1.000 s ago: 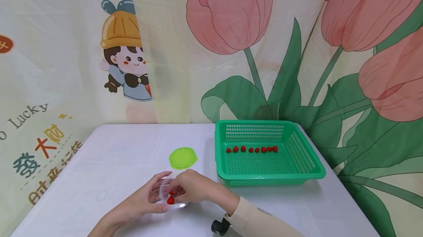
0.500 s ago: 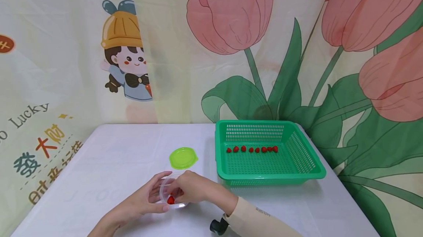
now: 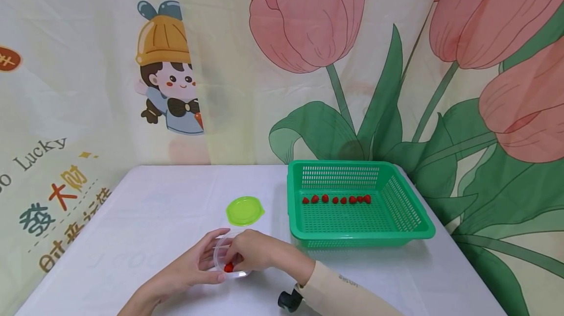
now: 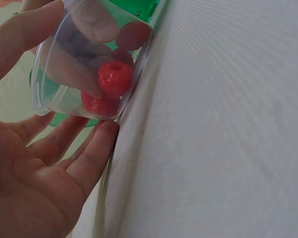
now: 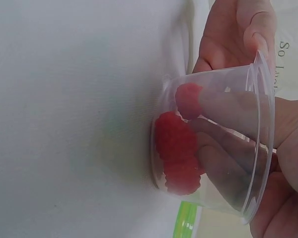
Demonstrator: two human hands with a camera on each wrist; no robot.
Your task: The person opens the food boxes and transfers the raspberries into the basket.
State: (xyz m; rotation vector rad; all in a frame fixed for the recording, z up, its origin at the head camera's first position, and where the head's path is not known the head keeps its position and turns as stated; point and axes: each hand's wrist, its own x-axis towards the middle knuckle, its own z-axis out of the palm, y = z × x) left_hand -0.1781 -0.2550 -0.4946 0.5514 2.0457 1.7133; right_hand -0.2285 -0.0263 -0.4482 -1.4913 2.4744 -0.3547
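Tilted slightly in the wrist views, a clear plastic cup [image 5: 226, 82] stands on the white table. My left hand [image 3: 189, 267] holds it from the left, with the thumb near the rim and the fingers about its side. My right hand [image 3: 257, 252] reaches down inside the cup. Its thumb and fingertips pinch a red raspberry [image 5: 188, 100] near the bottom, though the contact is seen only through the plastic. Several raspberries [image 4: 115, 78] lie on the cup's floor, partly hidden by the fingers. In the head view one raspberry [image 3: 228, 267] shows below the right fingers.
A bright green lid [image 3: 245, 211] lies on the table just behind the cup. To the right is a green plastic basket [image 3: 361, 235] with a row of several raspberries [image 3: 325, 199] along its floor. A patterned curtain hangs behind the table.
My right fingers have shifted a little inside the cup, and less red shows between them in the head view. The left hand, cup, lid and basket stay put.
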